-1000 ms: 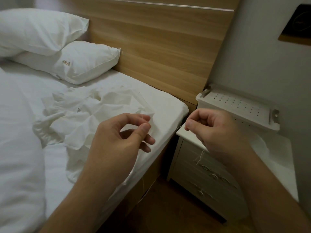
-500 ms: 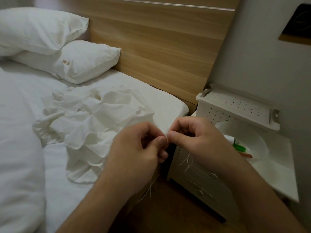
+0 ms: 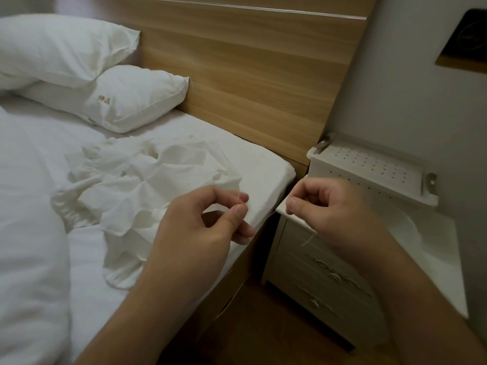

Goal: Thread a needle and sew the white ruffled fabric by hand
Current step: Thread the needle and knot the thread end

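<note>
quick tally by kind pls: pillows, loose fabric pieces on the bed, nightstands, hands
pillows: 2, upper pillow and lower pillow
white ruffled fabric: 1
nightstand: 1
hands: 2, left hand and right hand
total: 6

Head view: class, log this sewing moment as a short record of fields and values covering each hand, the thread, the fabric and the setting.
left hand: thumb and forefinger pinch a fine pale thread, above the bed edge
right hand: fingers curled, pinching; a loose thread end hangs below it
needle: too small to make out
white ruffled fabric: crumpled on the bed, untouched by either hand
bedside cabinet: right of the bed, beneath the right hand
pillows: two, against the headboard
</note>
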### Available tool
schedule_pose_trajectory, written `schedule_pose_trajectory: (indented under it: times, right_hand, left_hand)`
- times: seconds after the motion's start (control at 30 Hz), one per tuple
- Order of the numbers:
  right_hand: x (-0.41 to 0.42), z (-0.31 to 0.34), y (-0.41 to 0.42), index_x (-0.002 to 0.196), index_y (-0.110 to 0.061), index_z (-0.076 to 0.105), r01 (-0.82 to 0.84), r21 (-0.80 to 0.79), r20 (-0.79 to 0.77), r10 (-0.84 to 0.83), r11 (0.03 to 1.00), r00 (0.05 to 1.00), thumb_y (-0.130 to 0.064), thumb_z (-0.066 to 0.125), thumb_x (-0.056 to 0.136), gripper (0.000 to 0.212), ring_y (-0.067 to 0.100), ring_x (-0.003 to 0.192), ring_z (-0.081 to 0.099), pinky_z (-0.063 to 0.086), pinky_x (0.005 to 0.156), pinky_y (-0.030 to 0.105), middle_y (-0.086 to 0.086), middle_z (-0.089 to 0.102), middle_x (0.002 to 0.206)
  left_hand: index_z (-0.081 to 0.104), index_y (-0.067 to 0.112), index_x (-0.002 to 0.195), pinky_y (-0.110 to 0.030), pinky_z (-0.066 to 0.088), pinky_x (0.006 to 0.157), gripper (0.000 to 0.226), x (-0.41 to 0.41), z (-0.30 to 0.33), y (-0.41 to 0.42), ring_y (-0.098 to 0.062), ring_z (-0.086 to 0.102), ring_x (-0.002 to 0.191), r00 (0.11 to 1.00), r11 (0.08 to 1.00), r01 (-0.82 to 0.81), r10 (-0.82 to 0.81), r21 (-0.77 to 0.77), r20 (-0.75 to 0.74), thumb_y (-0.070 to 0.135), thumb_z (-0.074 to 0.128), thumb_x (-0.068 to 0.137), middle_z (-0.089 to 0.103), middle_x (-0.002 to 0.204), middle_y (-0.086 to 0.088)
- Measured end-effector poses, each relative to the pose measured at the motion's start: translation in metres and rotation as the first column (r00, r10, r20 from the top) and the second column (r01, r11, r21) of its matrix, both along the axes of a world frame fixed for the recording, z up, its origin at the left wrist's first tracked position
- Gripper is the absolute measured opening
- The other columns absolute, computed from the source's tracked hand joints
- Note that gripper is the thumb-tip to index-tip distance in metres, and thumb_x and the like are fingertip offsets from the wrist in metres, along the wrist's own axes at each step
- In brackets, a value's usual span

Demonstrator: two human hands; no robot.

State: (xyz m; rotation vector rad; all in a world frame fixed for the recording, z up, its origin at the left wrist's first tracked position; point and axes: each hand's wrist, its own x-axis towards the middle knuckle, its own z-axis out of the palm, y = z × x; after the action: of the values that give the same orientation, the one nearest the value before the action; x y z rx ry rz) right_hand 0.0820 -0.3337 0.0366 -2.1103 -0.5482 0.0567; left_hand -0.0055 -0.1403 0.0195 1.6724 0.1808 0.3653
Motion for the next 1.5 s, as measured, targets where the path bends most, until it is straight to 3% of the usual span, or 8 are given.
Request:
schedule_pose_trajectory:
  times: [0.17,0.27,0.37,0.77,0.97,1.23,1.37,1.5]
  right_hand:
    - [-0.008,-0.001,0.011,0.085,-0.022,0.072,-0.085,-0.027,-0.015,0.085,0.996,0.996,-0.018,0.067,0.098,0.015,0.0,0.057,0.053,0.044,0.055,0.016,-0.007,0.063,0.066]
    - [-0.013,-0.001,0.018,0.084,-0.024,0.072,-0.136,-0.028,0.01,0.136,0.99,0.991,-0.02,0.066,0.099,0.016,0.007,0.063,0.057,0.046,0.058,0.024,0.001,0.065,0.071]
    - [-0.015,-0.002,0.021,0.085,-0.024,0.071,-0.142,-0.034,0.015,0.142,0.989,0.99,-0.021,0.065,0.1,0.016,0.011,0.065,0.06,0.048,0.06,0.026,0.002,0.067,0.073]
    - [-0.002,0.002,-0.003,0.086,-0.019,0.073,-0.035,-0.007,-0.039,0.035,0.999,0.999,-0.019,0.066,0.098,0.014,-0.003,0.056,0.055,0.043,0.053,0.009,-0.013,0.062,0.063]
    - [-0.001,0.002,-0.004,0.083,-0.018,0.072,-0.014,0.007,0.017,0.014,1.0,1.0,-0.015,0.067,0.098,0.015,-0.001,0.051,0.049,0.04,0.051,0.01,-0.015,0.056,0.055]
    - [-0.007,0.0,0.008,0.086,-0.02,0.071,-0.063,-0.016,0.042,0.063,0.998,0.997,-0.016,0.067,0.098,0.013,-0.001,0.055,0.054,0.041,0.051,0.011,-0.018,0.058,0.059]
    - [-0.015,0.0,0.017,0.087,-0.022,0.071,-0.13,-0.037,0.055,0.132,0.991,0.99,-0.018,0.066,0.099,0.014,0.002,0.06,0.056,0.043,0.056,0.015,-0.008,0.062,0.066]
    - [-0.015,-0.001,0.02,0.087,-0.023,0.071,-0.14,-0.049,0.041,0.142,0.989,0.989,-0.022,0.064,0.1,0.015,0.009,0.066,0.06,0.048,0.059,0.023,-0.001,0.066,0.073]
  left_hand:
    - [0.074,0.012,0.083,-0.031,0.065,0.068,0.015,-0.002,-0.001,-0.005,-0.024,0.079,0.07,0.991,0.992,0.128,-0.127,-0.001,0.028,0.005,0.071,0.096,0.079,0.111,0.006]
    - [0.074,0.019,0.09,-0.036,0.066,0.074,0.012,-0.001,-0.006,-0.009,-0.016,0.079,0.073,0.984,0.972,0.179,-0.179,0.152,-0.014,0.011,0.071,0.099,0.081,0.089,0.004]
    - [0.074,0.022,0.091,-0.031,0.065,0.072,0.013,0.0,-0.008,-0.01,-0.01,0.077,0.069,0.992,0.954,0.128,-0.127,0.269,-0.021,0.014,0.071,0.1,0.078,0.072,0.006]
    - [0.075,0.012,0.085,-0.014,0.057,0.061,0.016,0.003,-0.006,0.003,-0.012,0.075,0.061,0.996,0.99,-0.07,0.075,0.122,-0.039,0.007,0.07,0.099,0.077,0.068,0.0]
    - [0.076,0.013,0.088,-0.039,0.065,0.078,0.013,0.003,-0.006,0.002,-0.017,0.079,0.069,0.999,0.997,-0.046,0.047,0.061,-0.01,0.011,0.07,0.099,0.081,0.081,0.004]
    - [0.075,0.006,0.089,-0.031,0.065,0.066,0.011,-0.001,-0.001,0.0,-0.025,0.078,0.071,0.993,0.995,0.094,-0.091,-0.035,0.069,0.004,0.068,0.097,0.081,0.106,0.002]
    - [0.076,0.013,0.092,-0.043,0.067,0.071,0.01,0.001,-0.008,-0.008,-0.023,0.079,0.072,0.986,0.985,0.162,-0.163,0.061,0.025,0.009,0.069,0.099,0.081,0.088,-0.002]
    - [0.075,0.014,0.092,-0.039,0.067,0.071,0.012,0.001,-0.011,-0.01,-0.018,0.077,0.067,0.99,0.983,0.14,-0.141,0.118,-0.006,0.01,0.068,0.101,0.077,0.071,-0.005]
